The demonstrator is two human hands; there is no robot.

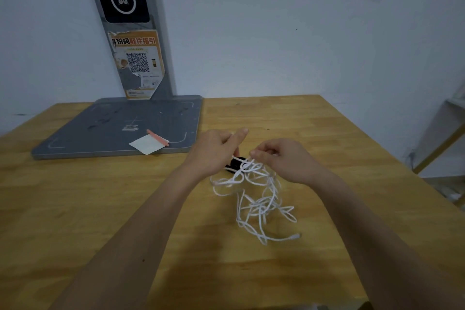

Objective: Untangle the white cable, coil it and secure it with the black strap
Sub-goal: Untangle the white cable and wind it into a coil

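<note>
Head view: both hands (pixel 251 156) pinch tangled (seemingly) white cable (pixel 254 199).

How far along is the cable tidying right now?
Nothing looks finished. The white cable lies in tangled loops on the wooden table. Both the left hand and right hand pinch strands at its top. Coiling and fastening the black strap remain.

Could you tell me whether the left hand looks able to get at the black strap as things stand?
Probably yes: the left hand is right beside the black strap, though white cable loops cross over it.
</note>
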